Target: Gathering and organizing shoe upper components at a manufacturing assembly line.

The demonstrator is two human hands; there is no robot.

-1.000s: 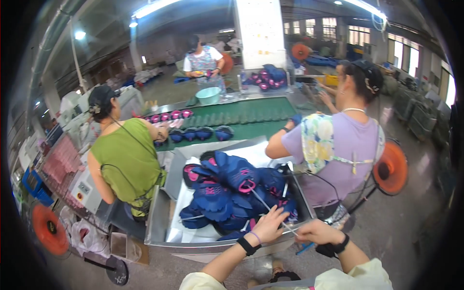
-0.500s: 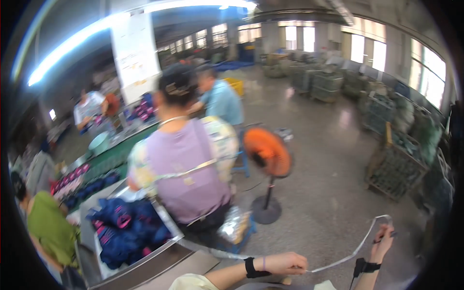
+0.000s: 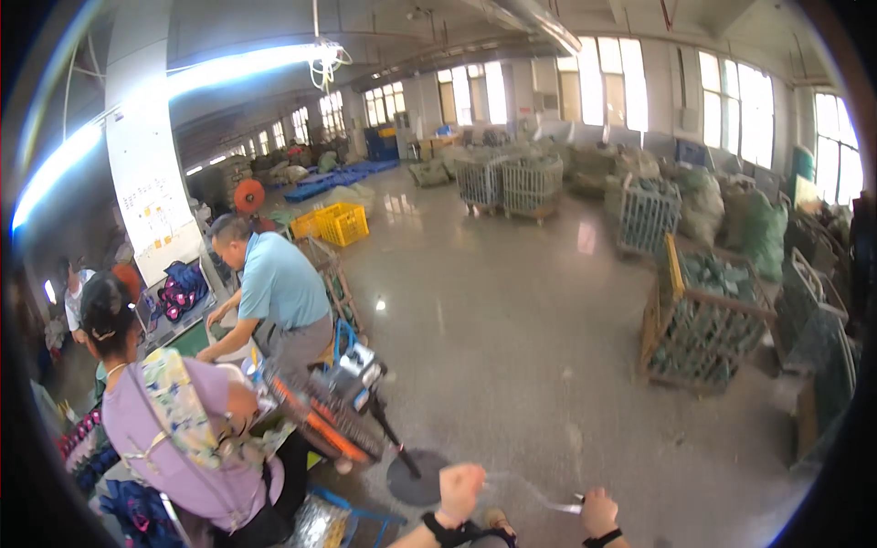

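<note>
My left hand point(image 3: 461, 490) is closed in a fist at the lower middle, with a dark band around its wrist. From it a thin whitish strip point(image 3: 525, 489) runs across toward my right hand point(image 3: 600, 513). The strip is blurred and partly see-through, so its material is unclear. My right hand is closed too, around the strip's other end. A small dark-tipped object point(image 3: 579, 499) shows at its fingers, too small to name. Both hands are held above the grey floor, beside the round base point(image 3: 417, 477) of a standing fan.
An orange-and-black fan point(image 3: 320, 416) stands left of my hands. Beyond it sit a person in purple point(image 3: 183, 438) and one in a light-blue shirt point(image 3: 283, 283) at a bench. A wooden-framed cart point(image 3: 708, 320) stands to the right; yellow crates point(image 3: 343, 224) lie farther back.
The view has swung right, so the bench and people sit farther left. My right hand has come lower and closer to my left, and the strip between them spans less.
</note>
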